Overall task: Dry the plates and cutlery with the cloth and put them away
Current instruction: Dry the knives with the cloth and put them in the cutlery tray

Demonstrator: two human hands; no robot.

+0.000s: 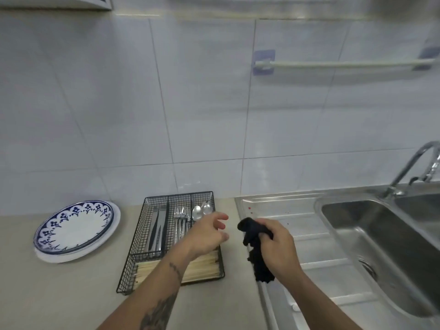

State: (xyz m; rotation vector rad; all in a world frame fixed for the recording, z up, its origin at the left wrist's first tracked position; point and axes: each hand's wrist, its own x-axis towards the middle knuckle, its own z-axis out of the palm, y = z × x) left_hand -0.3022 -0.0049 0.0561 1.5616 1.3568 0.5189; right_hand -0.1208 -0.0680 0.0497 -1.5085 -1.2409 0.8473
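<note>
A: Item one, hands?

B: Left hand (209, 231), over the right edge of the wire cutlery tray (133, 246), fingers loosely spread and holding nothing. Right hand (277, 244), over the seam where the countertop (59, 294) meets the steel draining board (316, 246), fingers curled round a black cloth (254, 248). The cloth is bunched, one end poking out above the fist, the rest hanging below it.

A: Item two, plates?

B: Plates (76, 231), stacked on the countertop left of the tray: a blue-and-white patterned one on top, plain white rim showing beneath. Apart from the tray.

A: Item three, cutlery?

B: All inside the tray. Knives (157, 231) in the left compartment, forks (180, 222) in the middle one, spoons (201, 210) in the right one, partly behind the left hand. Pale chopsticks (202, 266) lie crosswise in the front compartment, under the left forearm.

A: Surroundings?

B: Sink basin (381, 246) right of the draining board, faucet (414, 163) behind it. White tiled wall (166, 103) with a towel rail (345, 64) mounted at upper right.
</note>
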